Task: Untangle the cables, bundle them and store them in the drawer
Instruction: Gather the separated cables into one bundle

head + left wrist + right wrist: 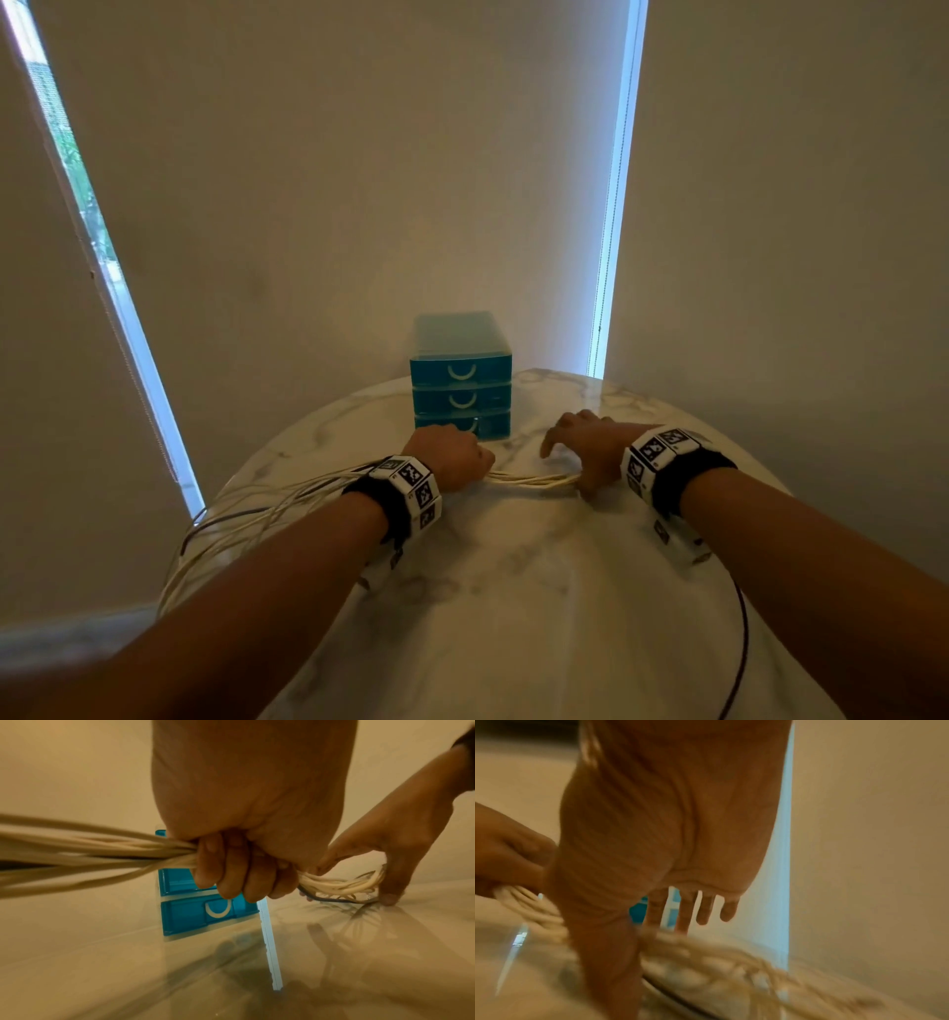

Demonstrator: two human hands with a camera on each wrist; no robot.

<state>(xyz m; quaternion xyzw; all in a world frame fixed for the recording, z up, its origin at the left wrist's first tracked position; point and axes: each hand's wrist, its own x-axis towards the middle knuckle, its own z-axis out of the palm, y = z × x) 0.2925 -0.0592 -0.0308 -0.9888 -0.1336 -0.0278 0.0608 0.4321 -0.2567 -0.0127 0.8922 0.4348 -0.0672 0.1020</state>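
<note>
Several white cables [534, 480] run as one bundle across the marble table [513, 591]. My left hand [452, 457] grips the bundle in a fist; the left wrist view shows the fingers [231, 878] curled tight round the cables [90, 850]. My right hand [585, 447] stands to its right with fingers spread and straight. Its thumb [390, 896] touches the table, and the looped cable end [354, 884] lies against it. Behind the hands stands a blue three-drawer unit [462, 370] with all drawers closed.
To the left, the loose cable lengths [246, 514] fan out and hang over the round table's edge. A dark cable [743, 632] curves along the right rim. Blinds and bright window strips [616, 205] stand close behind the table.
</note>
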